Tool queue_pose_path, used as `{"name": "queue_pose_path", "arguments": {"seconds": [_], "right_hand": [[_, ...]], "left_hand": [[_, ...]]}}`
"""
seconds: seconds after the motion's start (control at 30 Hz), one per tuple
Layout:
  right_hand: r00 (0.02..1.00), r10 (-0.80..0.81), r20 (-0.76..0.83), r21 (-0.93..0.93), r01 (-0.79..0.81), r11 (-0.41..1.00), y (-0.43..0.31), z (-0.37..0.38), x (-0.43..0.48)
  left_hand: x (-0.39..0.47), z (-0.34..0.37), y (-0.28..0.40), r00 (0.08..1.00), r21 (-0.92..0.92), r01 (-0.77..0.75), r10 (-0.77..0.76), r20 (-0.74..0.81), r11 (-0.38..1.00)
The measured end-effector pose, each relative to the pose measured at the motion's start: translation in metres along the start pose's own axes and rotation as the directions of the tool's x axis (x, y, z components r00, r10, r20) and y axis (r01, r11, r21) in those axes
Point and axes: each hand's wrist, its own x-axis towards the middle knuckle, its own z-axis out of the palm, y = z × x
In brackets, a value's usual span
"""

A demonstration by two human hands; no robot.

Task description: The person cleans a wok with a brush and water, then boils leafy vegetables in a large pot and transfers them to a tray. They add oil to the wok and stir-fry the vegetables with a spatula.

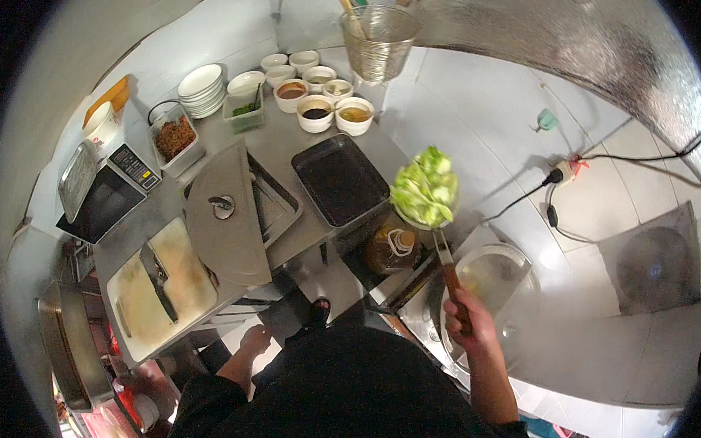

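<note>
My right hand (470,320) grips the brown handle of a strainer or ladle, whose bowl holds a heap of pale green leafy vegetable (426,187). The loaded bowl is held out beyond a round steaming pot (521,257), above and beside a jug of brown liquid (392,249). Left of the leaves, a black rectangular tray (340,180) lies on the steel table (302,234). My left hand (256,339) hangs low beside my body, fingers curled; whether it holds anything is unclear.
A half-round metal lid (227,236) rests over another tray. A knife (165,292) lies on a cutting board (191,258). Sauce bowls (354,117), stacked plates (202,95) and food tubs (176,141) line the back. A wire basket (378,48) hangs above; a power cord (518,198) runs near the pot.
</note>
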Motion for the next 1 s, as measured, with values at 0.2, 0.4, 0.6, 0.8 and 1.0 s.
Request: {"name": "queue_pose_path", "arguments": {"seconds": [0.2,0.4,0.6,0.8,1.0], "right_hand": [[0.999,-0.034,0.022,-0.44,0.04,0.897,0.021,0.073,0.107],[0.933,-0.358,0.027,-0.87,0.198,0.452,0.073,0.087,0.168],[0.825,-0.536,0.179,-0.98,0.196,-0.026,0.087,0.087,0.163],[0.83,-0.529,0.179,-0.961,0.262,0.087,0.058,0.094,0.145],[0.724,-0.688,-0.052,-0.954,0.168,0.248,0.041,0.011,0.079]], "left_hand": [[-0.031,0.002,-0.04,0.999,0.266,-0.033,0.026,0.03,0.964],[-0.058,0.011,-0.059,0.967,-0.198,0.254,-0.242,0.085,0.947],[-0.043,0.022,-0.071,0.99,0.302,0.027,-0.067,0.123,0.953],[-0.018,0.018,-0.072,0.983,-0.375,0.116,-0.161,-0.09,0.92],[0.011,-0.006,-0.051,0.988,-0.413,0.072,-0.122,-0.096,0.908]]}}
